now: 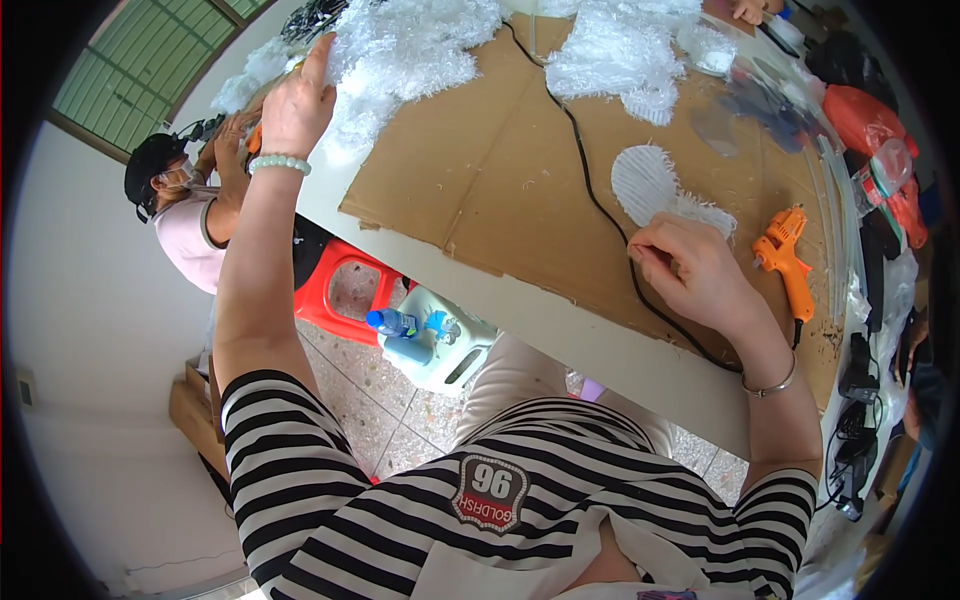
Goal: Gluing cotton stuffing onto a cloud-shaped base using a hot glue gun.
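Observation:
My left hand (298,108) is raised at the upper left with its index finger stretched out. It is beside a large heap of white, shiny fringed pieces (415,50), and its other fingers are partly hidden. Over the cardboard sheet (510,190), my right hand (690,268) is curled closed, thumb against fingers; anything in the pinch cannot be made out. Just beyond it lies a white ribbed, sole-shaped piece (643,183) with frayed edges, partly covered by the hand. An orange glue gun (788,262) rests to the right of that hand.
A black cord (578,140) crosses the cardboard and passes under my right hand. More white fringe (620,60) lies at the far side. Red plastic bags (868,125) crowd the right edge. A co-worker (190,210) sits at the left; a red stool (345,290) stands below.

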Motion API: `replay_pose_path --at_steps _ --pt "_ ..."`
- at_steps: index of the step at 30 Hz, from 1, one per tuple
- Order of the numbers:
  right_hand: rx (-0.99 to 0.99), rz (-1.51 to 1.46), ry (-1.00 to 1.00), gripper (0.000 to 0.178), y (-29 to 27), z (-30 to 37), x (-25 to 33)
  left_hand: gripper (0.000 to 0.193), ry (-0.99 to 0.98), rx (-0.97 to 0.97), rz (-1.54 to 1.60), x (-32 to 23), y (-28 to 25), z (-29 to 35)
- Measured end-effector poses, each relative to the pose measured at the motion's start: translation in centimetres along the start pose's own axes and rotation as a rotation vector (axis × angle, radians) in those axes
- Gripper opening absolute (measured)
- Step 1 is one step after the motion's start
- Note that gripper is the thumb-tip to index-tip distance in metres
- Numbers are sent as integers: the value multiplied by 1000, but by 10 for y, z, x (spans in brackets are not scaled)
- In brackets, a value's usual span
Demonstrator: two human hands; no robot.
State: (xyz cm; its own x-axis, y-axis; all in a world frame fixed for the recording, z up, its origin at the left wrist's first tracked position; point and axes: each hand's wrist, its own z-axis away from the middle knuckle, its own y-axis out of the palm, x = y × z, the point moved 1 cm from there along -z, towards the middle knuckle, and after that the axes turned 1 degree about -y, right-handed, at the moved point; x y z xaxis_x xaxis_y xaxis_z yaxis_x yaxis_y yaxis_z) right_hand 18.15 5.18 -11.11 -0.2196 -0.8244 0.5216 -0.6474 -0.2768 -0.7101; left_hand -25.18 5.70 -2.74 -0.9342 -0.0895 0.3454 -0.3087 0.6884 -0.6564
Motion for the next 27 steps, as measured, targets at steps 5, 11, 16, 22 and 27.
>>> replay_pose_path --at_steps 5,11,16,22,27 --pt "-28 3 -39 6 1 0 2 56 -97 -11 27 -1 21 -43" --pt "-36 -39 -14 10 1 -1 -1 53 -103 7 35 -2 79 -92" --pt "0 -88 43 12 -3 -4 0 55 -139 29 -23 5 129 -131" --pt "40 -131 76 14 -1 -5 -4 61 -196 420 56 12 212 -139" --pt "62 -121 100 16 1 -5 -8 62 -165 388 116 0 205 -130"
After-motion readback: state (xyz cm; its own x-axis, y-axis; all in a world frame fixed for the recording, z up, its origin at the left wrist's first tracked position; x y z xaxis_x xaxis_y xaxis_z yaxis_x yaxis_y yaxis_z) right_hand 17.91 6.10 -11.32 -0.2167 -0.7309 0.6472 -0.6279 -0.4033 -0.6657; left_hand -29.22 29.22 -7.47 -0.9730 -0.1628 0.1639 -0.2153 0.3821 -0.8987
